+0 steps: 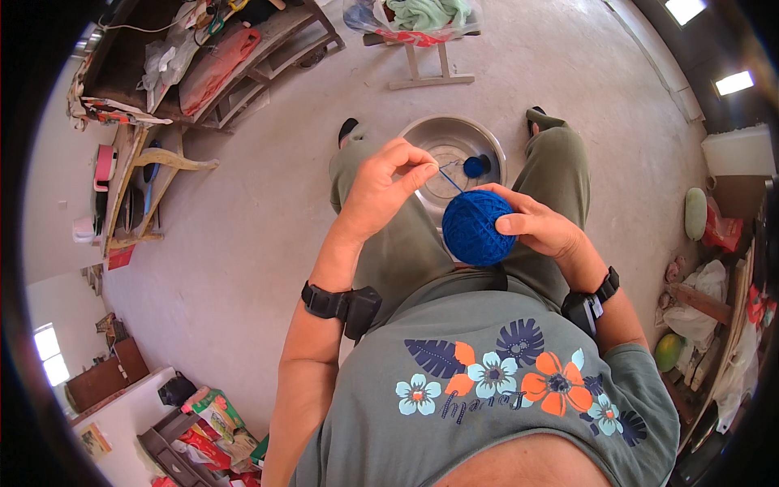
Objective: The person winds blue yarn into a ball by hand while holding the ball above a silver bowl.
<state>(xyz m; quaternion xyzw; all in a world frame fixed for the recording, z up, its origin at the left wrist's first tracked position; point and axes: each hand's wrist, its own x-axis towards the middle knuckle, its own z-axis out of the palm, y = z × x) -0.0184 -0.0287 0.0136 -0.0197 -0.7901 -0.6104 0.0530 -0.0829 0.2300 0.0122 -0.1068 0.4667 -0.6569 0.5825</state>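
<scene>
A large ball of blue yarn (477, 229) rests in my right hand (542, 227), whose fingers and thumb wrap round its right side. My left hand (383, 185) is closed in a pinch on a blue yarn strand (449, 179), which runs taut to the top of the ball. Beyond my hands, a round metal basin (422, 132) stands on the floor between my feet. Inside it lies a smaller blue yarn ball (474, 167), and a thin strand shows near it. Black bands with dark devices sit on both my wrists.
A low wooden stand (434, 82) ahead carries a plastic bag with pale green cloth (430, 13). Wooden furniture (268, 65) with bags lines the far left. Boxes and packages (213, 418) fill the lower left. Along the right wall are bags and a green gourd (695, 213).
</scene>
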